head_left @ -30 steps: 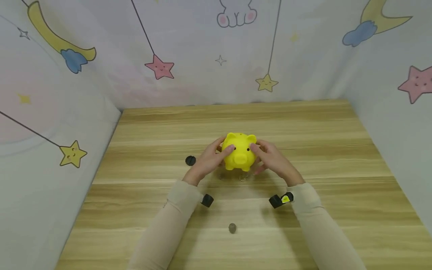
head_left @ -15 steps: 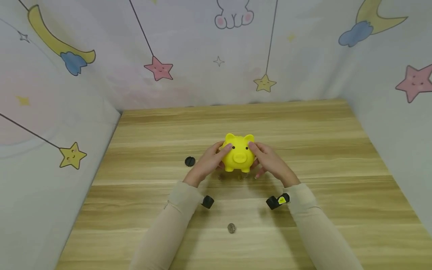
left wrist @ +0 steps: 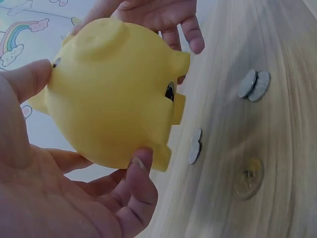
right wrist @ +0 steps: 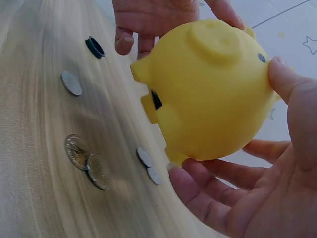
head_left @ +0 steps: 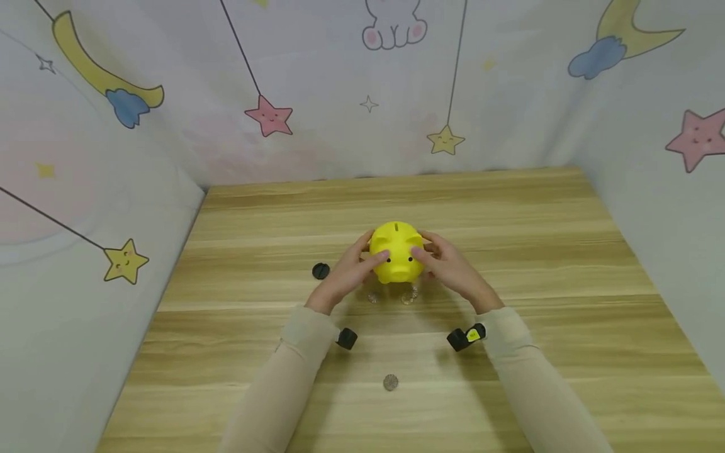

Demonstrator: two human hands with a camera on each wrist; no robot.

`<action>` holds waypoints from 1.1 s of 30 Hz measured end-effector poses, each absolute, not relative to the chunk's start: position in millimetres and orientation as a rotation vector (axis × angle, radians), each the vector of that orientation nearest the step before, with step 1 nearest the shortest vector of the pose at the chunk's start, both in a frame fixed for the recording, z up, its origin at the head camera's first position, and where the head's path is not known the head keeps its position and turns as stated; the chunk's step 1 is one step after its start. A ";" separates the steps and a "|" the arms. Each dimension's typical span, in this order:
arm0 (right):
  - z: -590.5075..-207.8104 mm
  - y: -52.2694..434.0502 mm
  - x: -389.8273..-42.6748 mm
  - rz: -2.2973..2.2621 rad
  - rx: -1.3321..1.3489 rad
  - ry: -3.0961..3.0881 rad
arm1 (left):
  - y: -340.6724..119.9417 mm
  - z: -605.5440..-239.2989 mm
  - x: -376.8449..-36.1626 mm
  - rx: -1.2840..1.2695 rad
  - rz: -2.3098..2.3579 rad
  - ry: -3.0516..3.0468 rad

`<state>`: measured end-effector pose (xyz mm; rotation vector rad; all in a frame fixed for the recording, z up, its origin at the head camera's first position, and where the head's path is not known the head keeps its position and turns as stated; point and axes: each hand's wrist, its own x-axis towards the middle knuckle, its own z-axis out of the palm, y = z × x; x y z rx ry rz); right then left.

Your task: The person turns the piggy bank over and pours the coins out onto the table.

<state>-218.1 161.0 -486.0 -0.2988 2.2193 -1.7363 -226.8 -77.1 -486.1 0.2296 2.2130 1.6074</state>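
Both hands, left (head_left: 347, 272) and right (head_left: 450, 269), cup the yellow piggy bank (head_left: 396, 258) by its flanks, lifted clear of the counter (head_left: 538, 264). It looks light, hollow, smooth plastic, likely slippery. Coins (right wrist: 89, 161) lie beneath the hands.

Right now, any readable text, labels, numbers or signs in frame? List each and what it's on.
None can be read.
Yellow sticker on the black wrist device: marks too small to read.
Coins on the table: faces blurred, no figures legible.
Yellow piggy bank between the hands: no lettering visible.
Backdrop: only drawn stars, moons and clouds, no words.
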 end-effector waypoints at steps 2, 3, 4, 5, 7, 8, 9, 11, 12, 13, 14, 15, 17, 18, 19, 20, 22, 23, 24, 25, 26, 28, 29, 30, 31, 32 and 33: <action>-489.2 157.4 -220.8 -1.766 -0.323 2.197 | -79.2 -488.6 -227.6 0.233 1.612 2.240; -491.4 155.2 -222.2 -1.778 -0.326 2.184 | -80.6 -490.6 -228.0 0.234 1.614 2.253; -494.4 153.1 -223.7 -1.776 -0.337 2.179 | -82.1 -492.5 -228.0 0.232 1.608 2.271; -497.0 151.1 -224.8 -1.770 -0.343 2.174 | -83.3 -494.4 -227.6 0.229 1.600 2.286; -501.7 147.9 -225.7 -1.738 -0.351 2.172 | -85.3 -498.8 -227.0 0.220 1.573 2.312; -504.2 146.7 -226.3 -1.722 -0.357 2.171 | -86.3 -500.9 -226.5 0.213 1.563 2.318; -506.5 145.7 -226.8 -1.708 -0.357 2.168 | -87.1 -502.9 -226.3 0.206 1.552 2.327; -509.4 144.5 -227.8 -1.689 -0.365 2.171 | -87.7 -506.0 -225.8 0.198 1.548 2.338; -510.1 144.4 -228.1 -1.683 -0.368 2.176 | -87.6 -507.8 -226.1 0.200 1.553 2.340; -510.9 144.4 -228.6 -1.681 -0.371 2.180 | -87.4 -509.5 -226.4 0.202 1.558 2.340; -511.4 144.6 -228.9 -1.679 -0.367 2.182 | -87.1 -510.9 -226.5 0.209 1.572 2.336; -511.8 145.0 -229.3 -1.674 -0.366 2.188 | -86.7 -512.5 -226.9 0.211 1.583 2.332; -512.8 146.2 -230.0 -1.663 -0.371 2.194 | -86.0 -515.6 -227.5 0.217 1.599 2.320; -513.5 146.8 -230.4 -1.659 -0.375 2.193 | -86.0 -517.0 -227.9 0.219 1.603 2.312; -514.4 147.6 -230.7 -1.652 -0.382 2.192 | -86.2 -518.0 -228.1 0.222 1.598 2.311; -515.1 149.3 -230.8 -1.641 -0.386 2.195 | -86.7 -518.6 -228.3 0.225 1.593 2.309; -515.6 155.5 -231.2 -1.615 -0.404 2.204 | -88.6 -518.1 -229.3 0.240 1.577 2.296; -515.7 159.7 -229.8 -1.594 -0.406 2.216 | -90.5 -517.1 -228.3 0.247 1.553 2.298; -515.6 165.2 -228.6 -1.563 -0.401 2.236 | -92.9 -515.9 -227.7 0.260 1.531 2.301; -515.0 171.7 -227.4 -1.538 -0.397 2.252 | -96.3 -514.9 -227.5 0.277 1.508 2.304; -514.3 179.1 -226.6 -1.510 -0.387 2.273 | -100.2 -513.5 -227.4 0.297 1.486 2.308; -511.6 195.7 -225.4 -1.463 -0.362 2.324 | -110.0 -510.1 -228.1 0.345 1.436 2.335; -510.0 204.1 -224.8 -1.423 -0.347 2.371 | -115.7 -509.1 -229.0 0.371 1.413 2.361; -508.5 213.1 -224.4 -1.395 -0.335 2.409 | -122.2 -508.8 -230.8 0.399 1.395 2.391; -507.0 221.4 -224.2 -1.366 -0.327 2.458 | -129.5 -508.3 -232.5 0.429 1.365 2.436; -505.6 230.2 -224.0 -1.321 -0.312 2.519 | -136.9 -508.1 -234.4 0.452 1.320 2.499; -504.7 239.1 -224.0 -1.274 -0.313 2.585 | -145.0 -508.9 -236.8 0.472 1.262 2.573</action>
